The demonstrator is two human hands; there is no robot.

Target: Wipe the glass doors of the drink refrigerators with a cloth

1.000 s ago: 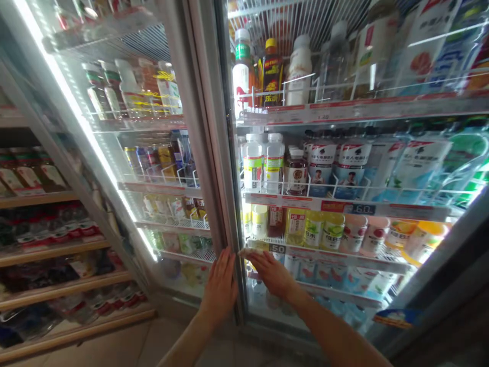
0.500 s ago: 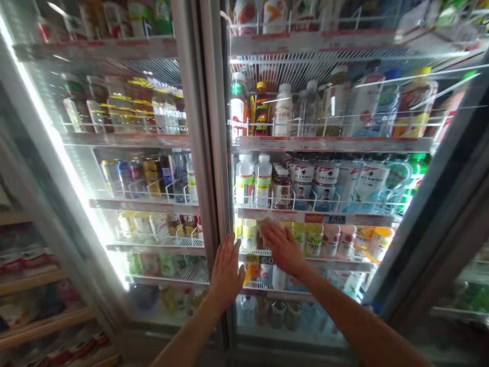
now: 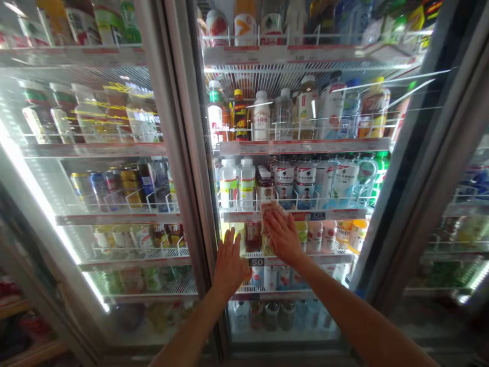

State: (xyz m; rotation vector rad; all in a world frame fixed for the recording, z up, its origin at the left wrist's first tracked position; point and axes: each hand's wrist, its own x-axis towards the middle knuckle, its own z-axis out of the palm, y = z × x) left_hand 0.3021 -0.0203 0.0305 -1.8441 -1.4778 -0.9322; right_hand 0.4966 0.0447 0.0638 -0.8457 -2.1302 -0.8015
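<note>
I face a glass-fronted drinks fridge (image 3: 385,239). My left hand (image 3: 230,262) lies flat, fingers stretched upward, against the glass beside the grey centre post (image 3: 179,153). My right hand (image 3: 283,235) presses a small pale cloth (image 3: 269,208) against the glass of the right door, level with the price strip under the white-capped bottles (image 3: 237,183). The cloth pokes out past my fingertips. Both forearms reach in from the bottom of the view.
Behind the right door, wire shelves carry several rows of bottles with red price strips (image 3: 305,147). The left door (image 3: 95,168) shows cans and bottles under a bright light strip. Another cooler (image 3: 462,214) stands at the far right.
My right hand has slid the cloth up the glass, from the lower shelf level to the price strip under the white bottles. My left hand stays flat by the post. My view has tilted upward.
</note>
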